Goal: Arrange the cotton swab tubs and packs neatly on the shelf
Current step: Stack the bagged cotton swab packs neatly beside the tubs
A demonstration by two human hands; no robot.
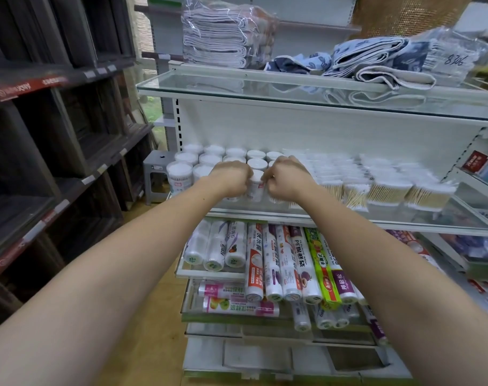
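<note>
Fingers hidden behind both fists, seemingly gripping front tub, packs blurred

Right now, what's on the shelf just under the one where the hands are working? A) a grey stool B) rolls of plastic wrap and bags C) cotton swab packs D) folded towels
B: below the glass shelf where both hands, left and right, hold cotton swab tubs, rolls of wrap lie side by side.

Swab tubs at shelf left, swab packs to their right, wrap rolls on the shelf below
</note>
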